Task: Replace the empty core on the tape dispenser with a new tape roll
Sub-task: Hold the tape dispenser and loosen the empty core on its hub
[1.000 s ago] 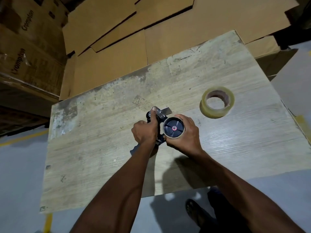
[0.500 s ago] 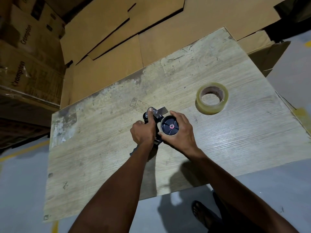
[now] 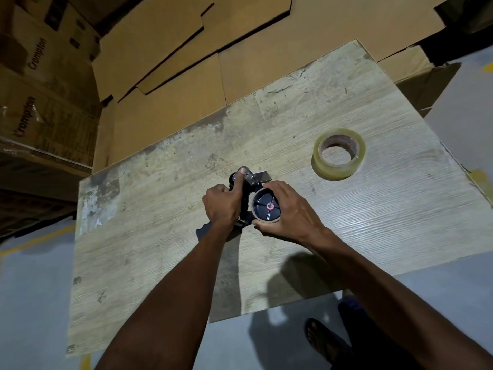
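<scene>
Left hand: the left hand (image 3: 222,206) was closed round the body of the black tape dispenser (image 3: 246,209), with one digit stretched toward 12 o'clock onto the metal front piece (image 3: 253,178).
Right hand: the right hand (image 3: 290,209) was curled round the empty core (image 3: 251,196), fingers at the far side and thumb at the near side; the black hub (image 3: 266,206) was left showing inside the ring.
Task's thing: the dispenser was held on the wooden table (image 3: 160,236), near its middle; the core was seated on the hub at the dispenser's 3 o'clock side.
New roll: a clear tape roll (image 3: 333,170) was laid flat at about 2 o'clock from the dispenser, well apart from both hands.
Count: two hands, one dispenser, one empty core, one new roll and one table were seen.
Hidden: most of the dispenser body was covered by the left hand, with only the handle end (image 3: 202,232) seen at 7 o'clock. Part of the core's rim was covered by the right fingers. How far the core sat on the hub could not be told.
Cut off: flattened cardboard sheets (image 3: 165,49) at 12 o'clock and printed cartons (image 3: 40,76) at 10 o'clock were cropped by the frame edge.
</scene>
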Demonstrator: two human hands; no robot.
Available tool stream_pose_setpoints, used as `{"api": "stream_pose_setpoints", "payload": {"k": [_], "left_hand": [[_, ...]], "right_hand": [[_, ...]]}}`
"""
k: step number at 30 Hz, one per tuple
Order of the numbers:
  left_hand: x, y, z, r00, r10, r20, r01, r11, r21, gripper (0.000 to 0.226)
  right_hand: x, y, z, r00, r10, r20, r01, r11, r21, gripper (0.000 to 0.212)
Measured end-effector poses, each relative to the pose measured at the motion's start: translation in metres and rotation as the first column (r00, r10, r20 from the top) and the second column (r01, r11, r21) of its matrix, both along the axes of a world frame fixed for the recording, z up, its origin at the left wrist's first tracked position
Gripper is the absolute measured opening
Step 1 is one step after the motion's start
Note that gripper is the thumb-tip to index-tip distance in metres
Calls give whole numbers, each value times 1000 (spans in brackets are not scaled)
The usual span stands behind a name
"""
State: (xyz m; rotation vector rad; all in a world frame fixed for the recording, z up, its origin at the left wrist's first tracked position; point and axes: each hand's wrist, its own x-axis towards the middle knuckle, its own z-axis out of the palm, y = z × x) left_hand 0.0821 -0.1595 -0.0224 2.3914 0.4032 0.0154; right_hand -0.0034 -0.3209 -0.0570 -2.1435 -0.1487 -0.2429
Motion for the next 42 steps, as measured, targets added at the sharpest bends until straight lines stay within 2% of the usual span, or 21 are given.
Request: {"api": "stream_pose_setpoints", "payload": {"k": [2, 5, 12, 16, 19, 21, 23, 26, 32, 37, 39, 42], "left_hand": [[3, 3, -1, 1000, -30, 4, 30, 1000, 0, 85], [6, 7, -2, 996, -87, 22, 87, 996, -3, 84], [8, 10, 1, 982, -183, 35, 183, 983, 5, 86], [6, 6, 2, 974, -222, 40, 222, 975, 10, 86], [5, 4, 5, 974, -222, 39, 221, 975, 17, 84], [3, 2, 5, 978, -206, 38, 205, 978, 42, 83], [1, 1, 6, 980, -193, 36, 191, 980, 57, 83], [2, 1, 5, 982, -188, 32, 186, 981, 62, 85], [2, 0, 6, 986, -164, 27, 162, 984, 72, 86], [3, 0, 4, 991, -132, 20, 131, 990, 58, 86], [4, 0, 3, 993, -113, 18, 112, 993, 46, 86], [6, 0, 2, 993, -115, 7, 115, 992, 47, 87]], "right_hand": [[1, 2, -2, 1000, -2, -16, 3, 1000, 29, 87], [1, 2, -4, 998, 47, 27, -49, 997, 62, 82], [-1, 2, -9, 980, 147, 133, -150, 989, 13, 79], [-3, 3, -14, 965, 120, 232, -115, 993, -38, 77], [-3, 2, -16, 958, 120, 260, -119, 993, -21, 63], [-3, 2, -13, 968, 100, 231, -111, 993, 35, 55], [-5, 3, -11, 978, 76, 196, -90, 994, 65, 58], [-12, 5, -10, 985, 30, 171, -36, 999, 34, 61], [-27, 14, 1, 982, -188, -9, 187, 975, 123, 95], [-29, 31, -5, 921, -356, -157, 363, 931, 20, 113], [-25, 34, -6, 898, -401, -183, 408, 913, -2, 113], [-20, 31, -12, 907, -387, -166, 387, 922, -31, 100]]}}
